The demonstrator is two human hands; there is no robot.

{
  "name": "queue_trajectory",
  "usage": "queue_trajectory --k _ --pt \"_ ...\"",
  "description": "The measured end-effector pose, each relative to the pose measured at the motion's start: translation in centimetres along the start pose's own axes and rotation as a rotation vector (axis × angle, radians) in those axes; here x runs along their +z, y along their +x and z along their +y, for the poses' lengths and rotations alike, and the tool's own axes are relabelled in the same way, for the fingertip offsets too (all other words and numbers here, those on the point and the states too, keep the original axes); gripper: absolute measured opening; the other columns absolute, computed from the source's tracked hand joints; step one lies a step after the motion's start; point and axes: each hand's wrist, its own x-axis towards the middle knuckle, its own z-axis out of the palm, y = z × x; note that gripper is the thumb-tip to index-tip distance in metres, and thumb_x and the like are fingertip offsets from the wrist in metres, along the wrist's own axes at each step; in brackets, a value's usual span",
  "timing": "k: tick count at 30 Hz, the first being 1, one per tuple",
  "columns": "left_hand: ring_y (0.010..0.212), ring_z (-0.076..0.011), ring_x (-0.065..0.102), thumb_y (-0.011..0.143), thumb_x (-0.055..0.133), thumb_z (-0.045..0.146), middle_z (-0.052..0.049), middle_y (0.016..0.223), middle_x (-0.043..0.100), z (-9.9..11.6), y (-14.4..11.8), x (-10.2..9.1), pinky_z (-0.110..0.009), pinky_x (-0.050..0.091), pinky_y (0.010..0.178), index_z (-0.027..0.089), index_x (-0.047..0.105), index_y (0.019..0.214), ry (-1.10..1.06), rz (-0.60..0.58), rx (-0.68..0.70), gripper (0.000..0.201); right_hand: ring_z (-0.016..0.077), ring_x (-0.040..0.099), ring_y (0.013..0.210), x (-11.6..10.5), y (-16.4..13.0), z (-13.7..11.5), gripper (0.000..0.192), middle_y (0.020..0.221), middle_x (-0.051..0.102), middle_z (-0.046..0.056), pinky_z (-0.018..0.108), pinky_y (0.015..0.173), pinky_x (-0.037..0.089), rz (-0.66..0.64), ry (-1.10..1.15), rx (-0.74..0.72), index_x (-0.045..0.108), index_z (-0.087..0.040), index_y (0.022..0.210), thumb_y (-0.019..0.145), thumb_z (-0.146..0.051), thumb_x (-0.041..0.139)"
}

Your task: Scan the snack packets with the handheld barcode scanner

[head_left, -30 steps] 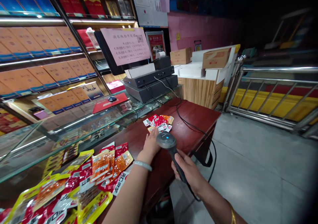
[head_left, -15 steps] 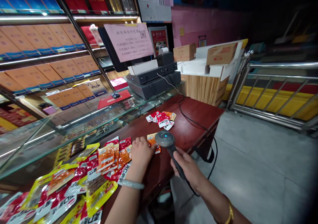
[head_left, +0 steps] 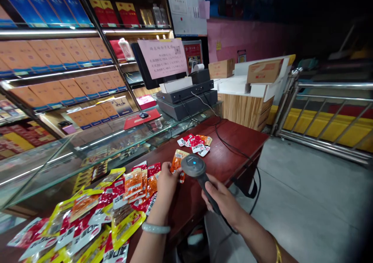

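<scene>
My right hand (head_left: 220, 197) is wrapped round the handle of a dark grey barcode scanner (head_left: 193, 164), a small blue light showing on its head. The scanner head partly covers an orange snack packet (head_left: 177, 160). At that packet's left edge, my left hand (head_left: 167, 180) pinches it between thumb and fingers, close to the table top. Left of this hand spreads a heap of snack packets (head_left: 128, 224) in red, white, yellow and orange. Beyond the scanner, a smaller pile of red and white packets (head_left: 196, 143) lies on the dark red table (head_left: 236, 133).
A glass display counter (head_left: 96, 138) runs along the left side. Behind it are a monitor with a pink notice (head_left: 163, 59) and a black cash drawer (head_left: 186, 103). The black cable (head_left: 227, 141) trails across the table. Metal railing (head_left: 332, 96) stands at right.
The orange packet's upper end shows more and looks lifted, with my left hand's fingers now at its edge. The whole view has shifted a little. The scanner stays over the packet.
</scene>
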Motion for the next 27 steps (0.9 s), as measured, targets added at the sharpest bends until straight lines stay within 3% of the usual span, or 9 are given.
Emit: queue_trajectory --k 5,14,17,19,21,24,27 --pt "0.073 -0.0193 0.065 0.071 0.068 0.032 -0.001 0.082 0.068 -1.7 -0.5 -1.7 -0.03 0.049 0.069 0.022 0.057 0.093 -0.171 0.112 0.051 0.027 0.0072 0.038 0.046 2.2 0.9 0.2 0.069 0.061 0.048 -0.008 0.02 0.045 0.032 -0.105 -0.052 -0.014 0.056 -0.016 0.129 0.087 -0.072 0.063" --pt "0.068 -0.0206 0.064 0.07 0.069 0.043 0.0 0.076 0.067 -3.6 -1.8 -5.6 -0.033 0.05 0.068 0.023 0.058 0.09 -0.176 0.192 -0.031 0.031 0.0075 0.037 0.048 5.0 1.9 1.3 0.064 0.063 0.047 -0.008 0.021 0.045 0.033 -0.209 -0.06 0.007 0.058 -0.017 0.121 0.088 -0.072 0.06" --pt "0.078 -0.0272 0.067 0.074 0.067 0.054 -0.005 0.084 0.069 -4.5 -2.0 -8.3 -0.039 0.052 0.074 0.022 0.059 0.099 0.009 0.224 -0.158 0.041 0.0074 0.037 0.048 5.4 2.0 1.5 0.068 0.063 0.046 -0.008 0.021 0.047 0.034 -0.216 -0.078 0.008 0.057 -0.016 0.121 0.087 -0.075 0.06" --pt "0.096 -0.0348 0.067 0.079 0.062 0.059 -0.012 0.097 0.071 -4.8 -2.1 -10.3 -0.046 0.051 0.085 0.021 0.06 0.107 0.246 0.27 -0.248 0.048 0.0074 0.037 0.047 5.4 2.2 1.8 0.071 0.062 0.046 -0.009 0.021 0.047 0.034 -0.223 -0.083 0.005 0.055 -0.016 0.123 0.086 -0.076 0.06" --pt "0.12 -0.0399 0.058 0.084 0.057 0.058 -0.018 0.119 0.067 -4.6 -1.8 -11.7 -0.052 0.044 0.101 0.019 0.058 0.12 0.462 0.403 -0.252 0.054 0.0073 0.037 0.047 5.1 2.4 2.0 0.073 0.062 0.046 -0.009 0.021 0.046 0.033 -0.222 -0.079 0.009 0.054 -0.016 0.125 0.085 -0.077 0.059" --pt "0.133 -0.0385 0.049 0.089 0.053 0.051 -0.02 0.134 0.061 -3.1 -0.8 -11.6 -0.052 0.037 0.111 0.017 0.058 0.129 0.553 0.46 -0.167 0.052 0.007 0.036 0.048 4.3 2.7 2.0 0.073 0.063 0.046 -0.009 0.02 0.046 0.033 -0.211 -0.072 0.012 0.055 -0.017 0.125 0.085 -0.077 0.06" --pt "0.124 -0.0357 0.056 0.091 0.053 0.05 -0.017 0.126 0.067 -0.2 0.7 -8.6 -0.048 0.042 0.106 0.019 0.066 0.12 0.533 0.288 -0.05 0.044 0.0071 0.036 0.048 3.0 2.8 1.6 0.073 0.063 0.045 -0.009 0.02 0.046 0.033 -0.164 -0.05 0.003 0.057 -0.017 0.125 0.084 -0.077 0.061"
